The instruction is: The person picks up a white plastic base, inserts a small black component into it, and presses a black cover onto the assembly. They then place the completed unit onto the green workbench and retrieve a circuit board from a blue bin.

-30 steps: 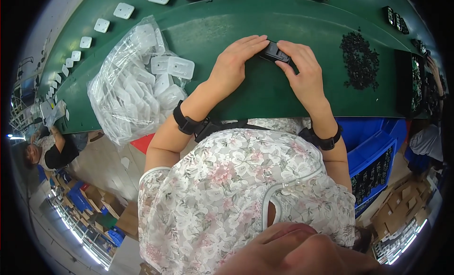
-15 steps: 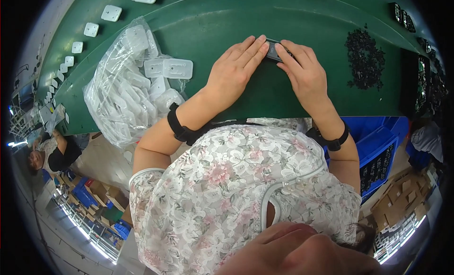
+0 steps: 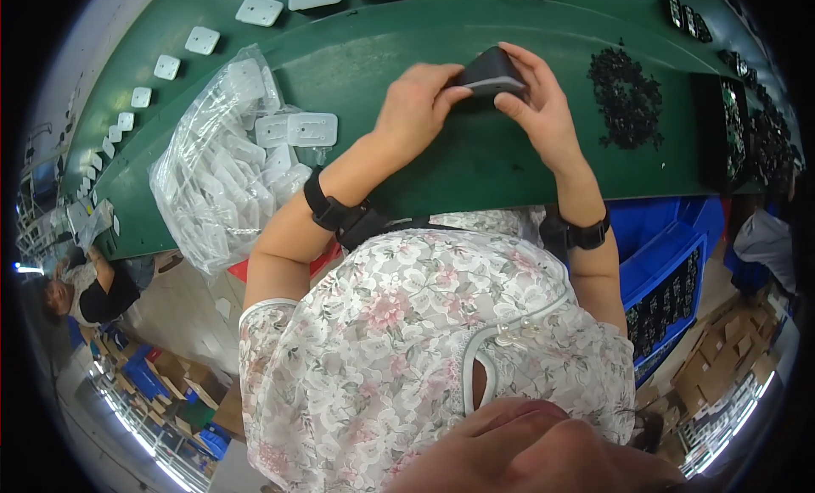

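Between both hands a black plastic housing (image 3: 492,71) with a grey edge is held tilted above the green table. My left hand (image 3: 418,103) grips its left end between thumb and fingers. At its right end my right hand (image 3: 539,103) has the thumb at the near edge and the fingers round the far side. What lies inside the housing, if anything, cannot be made out. Left of my left hand lie white plastic covers (image 3: 311,130), partly out of a clear bag (image 3: 216,162) full of similar covers.
A pile of small black parts (image 3: 626,98) lies right of my hands, beside a black tray (image 3: 720,128) of parts. White covers (image 3: 259,10) line the table's far left side. Blue bins (image 3: 666,277) stand below the right edge. Another person (image 3: 93,289) sits at far left.
The housing lay flat under my hands with its grey face up; now it is lifted and tipped, its black side showing. My left fingers have curled from flat to a grip.
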Motion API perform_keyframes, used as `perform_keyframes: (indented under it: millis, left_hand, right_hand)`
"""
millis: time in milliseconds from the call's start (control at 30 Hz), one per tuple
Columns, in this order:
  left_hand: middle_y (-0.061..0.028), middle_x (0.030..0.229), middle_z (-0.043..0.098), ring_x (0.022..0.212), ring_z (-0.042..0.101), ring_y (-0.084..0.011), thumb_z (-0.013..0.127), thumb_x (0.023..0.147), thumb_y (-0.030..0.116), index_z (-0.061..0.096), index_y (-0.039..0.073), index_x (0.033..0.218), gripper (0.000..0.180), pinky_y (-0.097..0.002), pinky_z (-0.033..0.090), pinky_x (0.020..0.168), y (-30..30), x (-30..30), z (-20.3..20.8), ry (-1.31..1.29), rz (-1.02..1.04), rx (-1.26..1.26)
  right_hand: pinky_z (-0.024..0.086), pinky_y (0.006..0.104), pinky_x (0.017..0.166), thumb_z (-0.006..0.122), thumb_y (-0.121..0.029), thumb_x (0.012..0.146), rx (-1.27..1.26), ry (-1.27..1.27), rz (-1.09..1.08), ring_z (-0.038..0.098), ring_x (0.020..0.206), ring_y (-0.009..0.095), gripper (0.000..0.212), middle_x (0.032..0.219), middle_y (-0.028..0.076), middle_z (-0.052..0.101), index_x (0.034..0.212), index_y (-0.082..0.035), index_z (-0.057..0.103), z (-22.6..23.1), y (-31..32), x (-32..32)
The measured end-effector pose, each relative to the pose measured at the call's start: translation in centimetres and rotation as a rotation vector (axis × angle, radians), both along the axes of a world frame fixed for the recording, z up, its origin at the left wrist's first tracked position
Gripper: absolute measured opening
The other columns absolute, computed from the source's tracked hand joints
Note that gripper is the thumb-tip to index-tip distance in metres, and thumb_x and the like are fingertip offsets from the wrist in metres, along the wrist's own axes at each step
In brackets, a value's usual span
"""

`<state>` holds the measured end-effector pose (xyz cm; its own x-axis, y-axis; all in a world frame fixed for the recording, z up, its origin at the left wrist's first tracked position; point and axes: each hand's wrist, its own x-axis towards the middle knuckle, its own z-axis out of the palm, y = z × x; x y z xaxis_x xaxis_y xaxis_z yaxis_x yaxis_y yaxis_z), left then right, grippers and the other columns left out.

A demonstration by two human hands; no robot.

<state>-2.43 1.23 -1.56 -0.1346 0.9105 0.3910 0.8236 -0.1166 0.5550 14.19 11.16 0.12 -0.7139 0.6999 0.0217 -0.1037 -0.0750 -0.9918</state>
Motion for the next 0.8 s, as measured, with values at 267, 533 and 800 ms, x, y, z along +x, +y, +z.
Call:
perform_keyframes:
  millis: [267, 533, 800]
  left_hand:
    - [-0.0126, 0.095, 0.061, 0.088, 0.058, -0.0321, 0.065, 0.080, 0.016, 0.060, 0.004, 0.100, 0.024, -0.0386, 0.047, 0.076, -3.1, -0.5, 2.2, -0.219, 0.044, -0.080]
    - [-0.0097, 0.097, 0.057, 0.093, 0.053, -0.0284, 0.066, 0.068, 0.003, 0.060, 0.004, 0.100, 0.032, -0.0378, 0.044, 0.080, -10.7, -7.5, 5.2, 0.276, 0.340, -0.235]
    - [-0.0111, 0.102, 0.055, 0.097, 0.050, -0.0319, 0.072, 0.065, 0.005, 0.057, 0.002, 0.103, 0.041, -0.0401, 0.041, 0.082, -11.6, -8.8, 4.4, 0.364, 0.300, -0.419]
  right_hand:
    - [0.046, 0.0251, 0.087, 0.064, -0.005, 0.085, 0.360, -0.195, -0.217, 0.055, 0.101, 0.015, 0.048, 0.113, 0.009, 0.056, 0.129, -0.001, 0.045, 0.4, 9.6, 0.7]
    - [0.038, 0.0270, 0.096, 0.062, -0.015, 0.088, 0.418, -0.557, 0.009, 0.052, 0.108, 0.014, 0.039, 0.116, 0.004, 0.058, 0.125, -0.005, 0.054, -0.1, 27.0, 3.1]
    - [0.048, 0.0297, 0.073, 0.071, -0.016, 0.073, 0.409, -0.575, -0.027, 0.058, 0.081, 0.021, 0.036, 0.086, 0.012, 0.061, 0.103, 0.001, 0.060, 0.8, 26.3, 0.7]
